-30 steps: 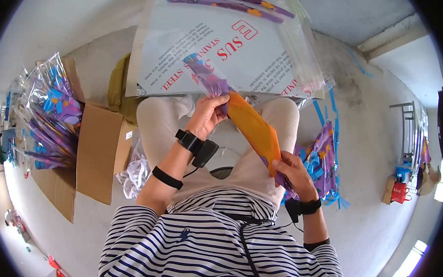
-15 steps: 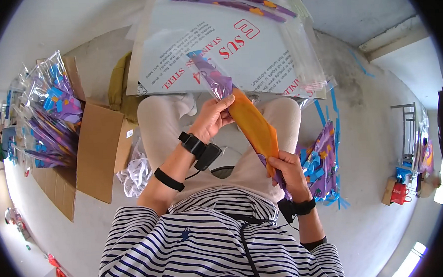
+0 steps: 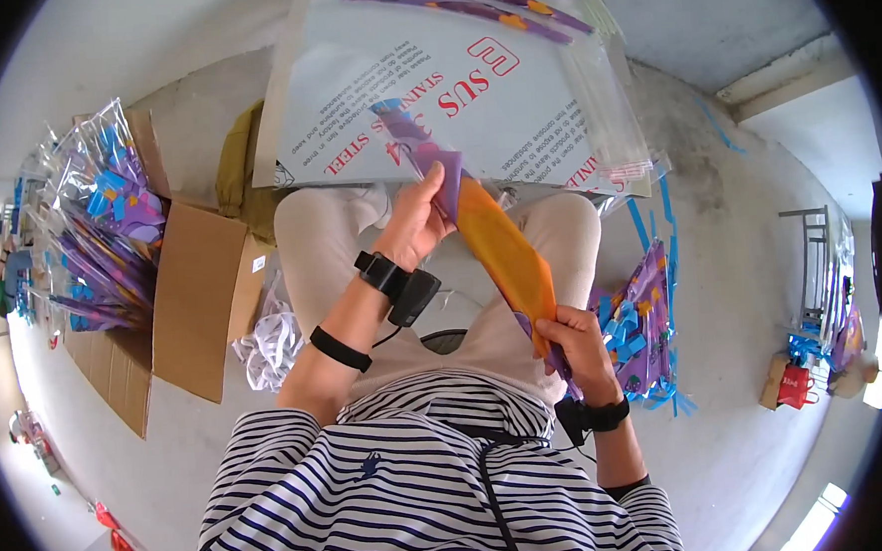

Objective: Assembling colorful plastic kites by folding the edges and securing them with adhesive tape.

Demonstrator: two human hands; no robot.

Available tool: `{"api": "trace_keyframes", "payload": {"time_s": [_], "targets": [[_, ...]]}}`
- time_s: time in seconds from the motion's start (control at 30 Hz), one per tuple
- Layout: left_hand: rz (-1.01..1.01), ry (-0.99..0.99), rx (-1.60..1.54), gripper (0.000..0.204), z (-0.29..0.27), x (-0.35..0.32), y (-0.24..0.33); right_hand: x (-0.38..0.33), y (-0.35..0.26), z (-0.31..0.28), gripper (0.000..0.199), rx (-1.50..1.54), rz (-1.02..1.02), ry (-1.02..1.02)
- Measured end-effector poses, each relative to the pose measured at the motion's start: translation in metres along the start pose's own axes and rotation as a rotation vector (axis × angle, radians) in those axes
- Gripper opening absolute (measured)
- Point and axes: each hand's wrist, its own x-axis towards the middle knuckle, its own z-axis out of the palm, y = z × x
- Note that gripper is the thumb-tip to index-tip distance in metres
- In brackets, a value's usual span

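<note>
Slantwise over my lap lies a long, folded purple-and-orange printed piece [image 3: 504, 242], its material unclear. My left hand [image 3: 420, 217] is closed on its upper part, thumb on top. Its lower end is pinched in my right hand [image 3: 577, 350], thumb over the front. Beyond my left hand, the far end, purple with a blue tip, has clear plastic film around it and reaches over the table's near edge. How far the film runs under my left fingers is hidden.
The table [image 3: 351, 71] has a printed protective film and bears long folded purple strips [image 3: 467, 13] and clear plastic sleeves [image 3: 606, 97]. At left, a cardboard box [image 3: 198, 298] stands by bagged purple pieces [image 3: 109, 223]. More purple pieces with blue strips [image 3: 643, 320] lie at right.
My left hand has shifted slightly up and left along the folded piece, and its thumb now lies higher on the purple part. My right hand has barely moved.
</note>
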Motion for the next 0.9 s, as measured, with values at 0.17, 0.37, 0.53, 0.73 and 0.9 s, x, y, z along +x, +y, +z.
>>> {"api": "trace_keyframes", "payload": {"time_s": [0.17, 0.37, 0.53, 0.73, 0.9], "targets": [[-0.097, 0.005, 0.016, 0.043, 0.012, -0.012, -0.021, 0.009, -0.003, 0.009, 0.018, 0.017, -0.023, 0.028], [-0.156, -0.055, 0.068, 0.042, 0.033, -0.035, -0.039, 0.031, -0.014, 0.024, 0.02, 0.045, -0.033, 0.045], [-0.157, 0.027, 0.118, 0.037, 0.014, -0.022, -0.032, 0.039, -0.021, 0.027, 0.024, -0.023, -0.103, 0.039], [-0.031, 0.029, 0.125, 0.034, 0.01, -0.013, -0.009, 0.01, -0.004, 0.008, 0.02, -0.064, -0.049, 0.053], [-0.13, -0.028, 0.088, 0.032, 0.017, -0.025, -0.031, 0.03, -0.009, 0.022, 0.022, -0.028, -0.068, 0.07]]}}
